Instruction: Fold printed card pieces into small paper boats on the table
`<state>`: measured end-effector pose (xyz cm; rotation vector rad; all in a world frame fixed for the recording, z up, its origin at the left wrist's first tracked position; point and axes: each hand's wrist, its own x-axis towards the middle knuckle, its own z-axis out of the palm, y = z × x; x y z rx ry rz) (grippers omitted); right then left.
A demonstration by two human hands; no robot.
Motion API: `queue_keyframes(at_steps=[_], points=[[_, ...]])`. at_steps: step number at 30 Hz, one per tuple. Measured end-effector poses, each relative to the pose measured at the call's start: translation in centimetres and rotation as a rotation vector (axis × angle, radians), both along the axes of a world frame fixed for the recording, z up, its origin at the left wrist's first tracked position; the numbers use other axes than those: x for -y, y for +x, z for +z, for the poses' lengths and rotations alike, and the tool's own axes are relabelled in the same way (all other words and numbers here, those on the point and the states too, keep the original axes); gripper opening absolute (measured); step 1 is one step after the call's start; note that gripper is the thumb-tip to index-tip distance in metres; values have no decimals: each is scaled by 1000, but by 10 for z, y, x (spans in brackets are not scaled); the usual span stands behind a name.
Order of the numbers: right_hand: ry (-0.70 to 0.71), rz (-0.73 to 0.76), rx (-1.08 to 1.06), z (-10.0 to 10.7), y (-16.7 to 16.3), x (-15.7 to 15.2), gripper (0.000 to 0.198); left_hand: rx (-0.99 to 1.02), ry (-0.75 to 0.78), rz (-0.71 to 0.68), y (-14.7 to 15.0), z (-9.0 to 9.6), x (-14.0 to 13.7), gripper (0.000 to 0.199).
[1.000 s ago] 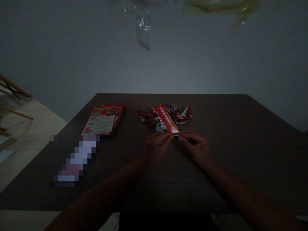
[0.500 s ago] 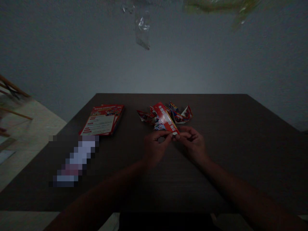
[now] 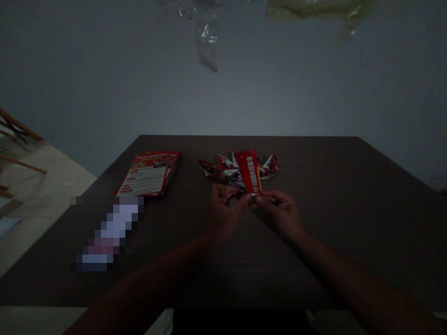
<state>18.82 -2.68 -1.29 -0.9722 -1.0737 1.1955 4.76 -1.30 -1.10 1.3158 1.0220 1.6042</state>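
One red paper (image 3: 248, 170) beyond left hand (image 3: 223, 209) and right hand (image 3: 282, 207) (near end in both pinches)

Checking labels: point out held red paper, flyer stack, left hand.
Held red paper (image 3: 249, 172), head view: middle of printed face.
Flyer stack (image 3: 148, 177), head view: top sheet's pale panel.
Left hand (image 3: 224, 211), head view: middle of the hand.

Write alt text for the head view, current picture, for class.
A person's left hand and right hand hold the near end of a red paper over a dark table. Folded papers lie beyond; a leaflet stack lies left, a pixelated patch nearer.
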Motion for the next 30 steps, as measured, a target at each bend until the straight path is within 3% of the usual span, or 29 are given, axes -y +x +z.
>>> queue_keyframes(at_steps=[4, 7, 11, 26, 30], points=[[-35, 56, -56, -5, 0, -2, 19, -83, -75, -208, -2, -5, -4, 25], [-55, 69, -61, -7, 0, -3, 20, -239, 8, -176, -2, -9, -6, 29], [-67, 71, -34, -6, 0, -3, 19, -280, 66, -133, -5, -7, -7, 31], [70, 95, 268, 1, 6, 2, 27, -303, 32, -294, -11, -3, -12, 30], [122, 46, 376, 0, 15, -3, 39, -499, 140, -336, -22, -5, -21, 28]])
